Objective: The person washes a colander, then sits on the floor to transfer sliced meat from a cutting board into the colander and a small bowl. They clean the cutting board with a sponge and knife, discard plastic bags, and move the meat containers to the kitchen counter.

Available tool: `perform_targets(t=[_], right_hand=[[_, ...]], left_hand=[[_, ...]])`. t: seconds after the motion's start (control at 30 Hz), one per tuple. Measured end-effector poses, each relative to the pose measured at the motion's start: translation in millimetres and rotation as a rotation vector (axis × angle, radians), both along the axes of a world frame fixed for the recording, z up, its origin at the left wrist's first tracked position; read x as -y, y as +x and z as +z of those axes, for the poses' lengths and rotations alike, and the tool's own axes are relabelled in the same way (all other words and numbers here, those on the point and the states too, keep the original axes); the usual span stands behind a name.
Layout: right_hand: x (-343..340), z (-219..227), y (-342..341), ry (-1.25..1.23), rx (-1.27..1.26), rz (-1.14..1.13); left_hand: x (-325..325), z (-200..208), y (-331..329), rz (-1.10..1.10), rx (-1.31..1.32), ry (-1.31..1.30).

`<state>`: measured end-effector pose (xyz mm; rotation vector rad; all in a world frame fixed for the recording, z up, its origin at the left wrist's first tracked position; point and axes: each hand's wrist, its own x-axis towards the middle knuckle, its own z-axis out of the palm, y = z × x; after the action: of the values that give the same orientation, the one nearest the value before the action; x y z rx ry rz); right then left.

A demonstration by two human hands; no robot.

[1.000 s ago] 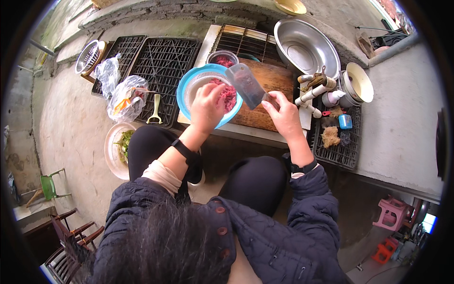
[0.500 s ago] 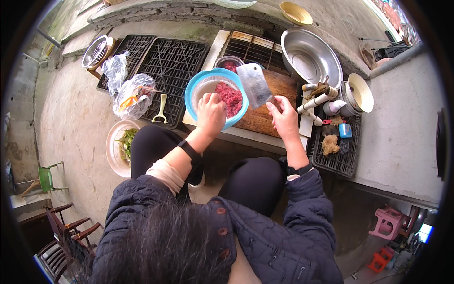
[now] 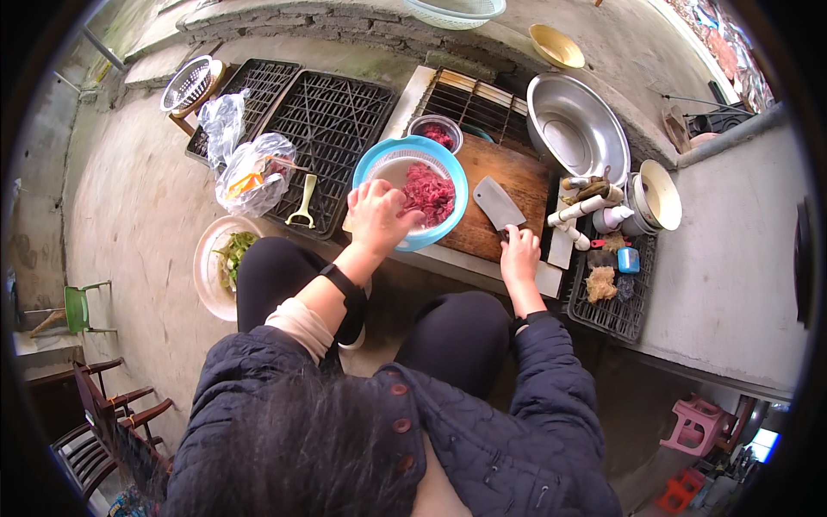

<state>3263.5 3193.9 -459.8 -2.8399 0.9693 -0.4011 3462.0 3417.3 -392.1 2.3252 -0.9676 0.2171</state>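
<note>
Left hand (image 3: 379, 217): fingers bent, thumb apart, at the near-left rim of the blue basin (image 3: 461, 194); whether it grips anything, I cannot tell.
Red meat (image 3: 429, 191): in the basin, just ahead and right of the left hand.
Right hand (image 3: 520, 250): closed round the handle of the cleaver (image 3: 498, 203).
Blade: ahead-left of the right hand, over the wooden board (image 3: 521, 177).

The cleaver (image 3: 499, 204), raised beside the blue bowl (image 3: 459, 194) a moment ago, is now down on the right of the wooden board (image 3: 501, 159), my right hand (image 3: 520, 252) at its handle. My left hand (image 3: 377, 220), earlier bunched, spreads over the bowl's near left rim.
</note>
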Motion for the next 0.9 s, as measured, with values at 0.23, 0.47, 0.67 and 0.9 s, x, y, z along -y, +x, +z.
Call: perform_targets(t=[0.23, 0.47, 0.67, 0.9], right_hand=[[44, 0, 127, 0.519, 0.314, 0.14], [51, -51, 219, 1.472, 0.322, -0.213], [63, -67, 224, 1.429, 0.51, -0.156], [68, -9, 203, 1.297, 0.844, -0.151]], left_hand=[[-16, -28, 22, 0.354, -0.197, -0.295], [-24, -44, 32, 0.477, -0.688, -0.487], [-24, -37, 35, 0.438, -0.67, -0.492], [-15, -14, 39, 0.419, -0.434, -0.584]])
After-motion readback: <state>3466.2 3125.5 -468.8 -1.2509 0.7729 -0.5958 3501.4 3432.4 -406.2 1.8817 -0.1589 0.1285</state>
